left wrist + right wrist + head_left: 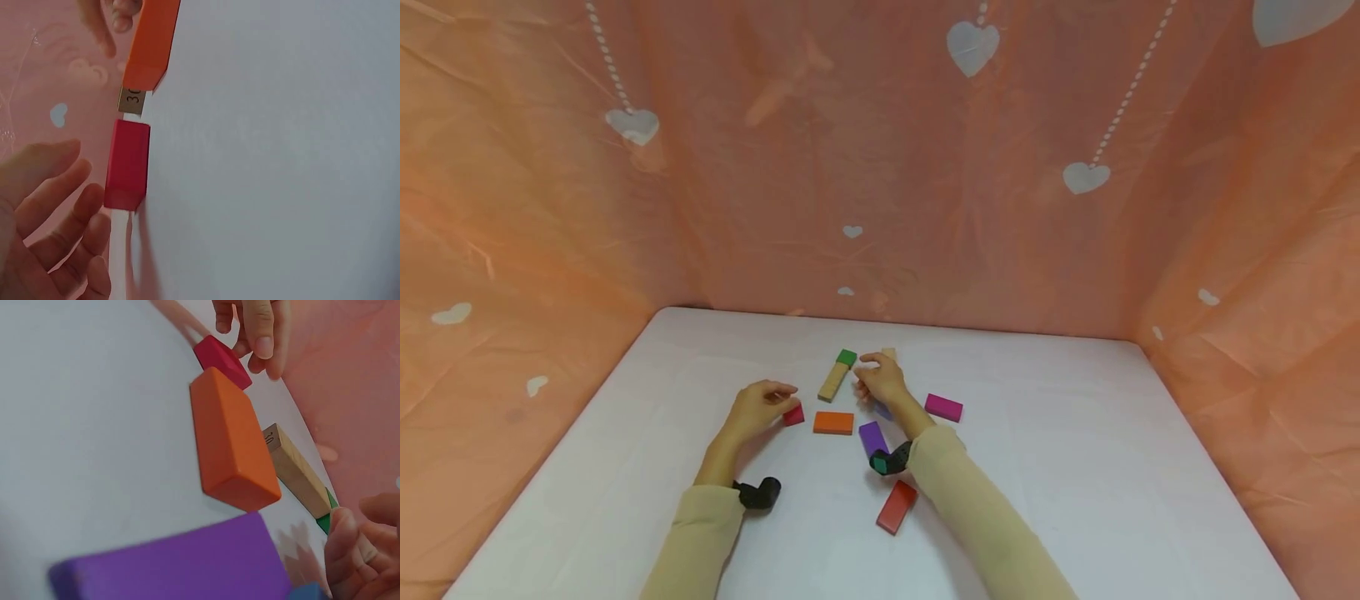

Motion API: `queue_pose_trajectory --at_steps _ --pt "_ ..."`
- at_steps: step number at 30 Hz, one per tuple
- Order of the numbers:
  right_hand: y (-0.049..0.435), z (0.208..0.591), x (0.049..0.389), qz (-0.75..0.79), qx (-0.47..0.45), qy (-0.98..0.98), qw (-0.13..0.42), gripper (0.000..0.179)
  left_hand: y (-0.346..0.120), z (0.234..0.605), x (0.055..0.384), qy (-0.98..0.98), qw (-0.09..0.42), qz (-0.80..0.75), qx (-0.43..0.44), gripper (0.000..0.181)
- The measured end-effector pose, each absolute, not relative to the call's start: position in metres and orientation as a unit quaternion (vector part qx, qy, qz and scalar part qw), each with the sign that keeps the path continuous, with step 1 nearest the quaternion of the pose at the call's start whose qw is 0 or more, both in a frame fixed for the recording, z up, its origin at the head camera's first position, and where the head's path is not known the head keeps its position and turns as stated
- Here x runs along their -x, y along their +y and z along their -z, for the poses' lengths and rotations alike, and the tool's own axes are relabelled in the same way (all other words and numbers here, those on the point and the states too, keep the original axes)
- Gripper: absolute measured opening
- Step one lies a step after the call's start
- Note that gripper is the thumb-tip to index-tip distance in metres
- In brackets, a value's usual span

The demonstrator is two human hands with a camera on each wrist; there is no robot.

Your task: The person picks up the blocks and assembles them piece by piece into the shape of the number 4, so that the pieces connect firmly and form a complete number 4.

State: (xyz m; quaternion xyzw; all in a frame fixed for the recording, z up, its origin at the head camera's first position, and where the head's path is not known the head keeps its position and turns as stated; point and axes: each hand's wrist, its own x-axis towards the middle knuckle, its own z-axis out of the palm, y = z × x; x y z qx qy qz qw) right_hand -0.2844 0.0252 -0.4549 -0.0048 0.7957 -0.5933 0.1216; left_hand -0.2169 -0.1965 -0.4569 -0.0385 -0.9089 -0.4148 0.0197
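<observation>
My left hand (758,408) is by a small crimson block (793,415), its fingers loosely bent. In the left wrist view the crimson block (128,165) stands beside those fingertips, not between thumb and fingers. Farther forward, my right hand (883,379) hovers with bent fingers and nothing visible in them. Just left of it lies a plain wooden block (832,382), with a green block (847,357) at its far end. An orange block (833,423) lies between the hands, nearer me. Beneath the right wrist, a blue block (882,411) is partly hidden.
A purple block (872,437) lies partly behind the right wrist camera. A magenta block (943,407) is right of the right hand, a red block (897,507) nearer me. Another wooden block (889,352) shows behind the right hand. Pink curtain (895,208) encloses the white table (1075,467).
</observation>
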Motion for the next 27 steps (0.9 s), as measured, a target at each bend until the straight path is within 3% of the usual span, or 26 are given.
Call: queue_pose_trajectory --at_steps 11,27 --pt "0.041 0.452 0.27 0.591 0.033 0.799 0.109 0.028 -0.21 0.455 0.208 -0.906 -0.009 0.419 0.052 0.035" --pt "0.054 0.453 0.241 0.552 0.091 0.81 0.177 0.033 -0.215 0.457 0.214 -0.892 -0.039 0.448 0.05 0.039"
